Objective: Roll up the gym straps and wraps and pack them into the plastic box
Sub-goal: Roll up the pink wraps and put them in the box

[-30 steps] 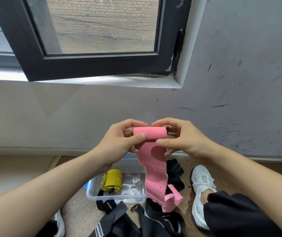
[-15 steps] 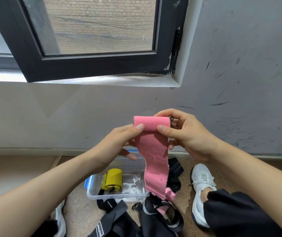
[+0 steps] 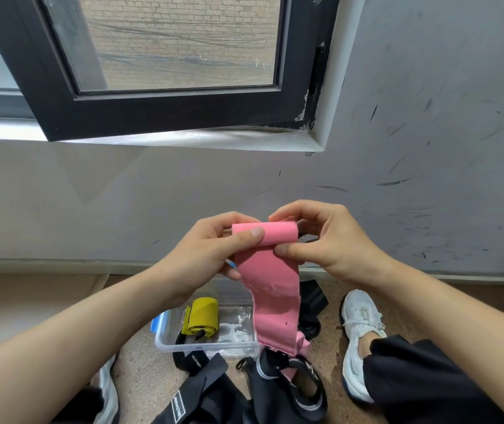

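The plastic box [image 3: 165,347] sits on the floor [image 3: 140,371], close before the wall [image 3: 122,209]. In the box, toward its left side, lies a rolled strap [image 3: 203,316]. Above the box, the left hand [image 3: 211,249] and right hand [image 3: 327,240] hold the wrap [image 3: 272,286] at either end of its roll; its tail hangs over the box's right end. Loose straps [image 3: 275,390] lie nearer than the box, and a shoe [image 3: 360,332] stands to its right

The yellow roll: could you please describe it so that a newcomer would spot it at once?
Under the window, a clear plastic box sits on the floor. The yellow roll lies in its left half, the only tightly wound thing there; the straps nearby are black and loose.
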The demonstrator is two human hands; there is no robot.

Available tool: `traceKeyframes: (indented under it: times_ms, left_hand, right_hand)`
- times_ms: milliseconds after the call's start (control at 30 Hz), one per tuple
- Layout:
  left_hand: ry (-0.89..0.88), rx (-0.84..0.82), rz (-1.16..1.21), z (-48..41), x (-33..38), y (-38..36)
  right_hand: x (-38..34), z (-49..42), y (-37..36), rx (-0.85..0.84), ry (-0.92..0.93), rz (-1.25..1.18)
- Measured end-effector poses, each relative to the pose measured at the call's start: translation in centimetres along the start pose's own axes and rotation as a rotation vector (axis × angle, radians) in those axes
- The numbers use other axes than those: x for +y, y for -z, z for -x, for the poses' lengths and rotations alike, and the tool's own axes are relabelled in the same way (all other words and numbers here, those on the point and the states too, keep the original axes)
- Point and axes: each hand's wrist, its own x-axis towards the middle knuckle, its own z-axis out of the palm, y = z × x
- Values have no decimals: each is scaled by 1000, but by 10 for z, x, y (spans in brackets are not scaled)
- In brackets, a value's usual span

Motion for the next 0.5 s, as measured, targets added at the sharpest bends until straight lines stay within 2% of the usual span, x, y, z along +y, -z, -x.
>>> traceKeyframes:
  times_ms: [133, 333, 500]
  left_hand:
    - [-65, 35, 18, 1, -2, 0]
    - [-206, 87, 73, 1, -4, -3]
    - [-326, 94, -129, -1, -6, 2]
  right_hand:
    - [-3, 1, 4, -35, -120, -73]
    - [-6, 5, 3, -80, -182, -170]
    - [-5, 7, 0, -40, -147, -280]
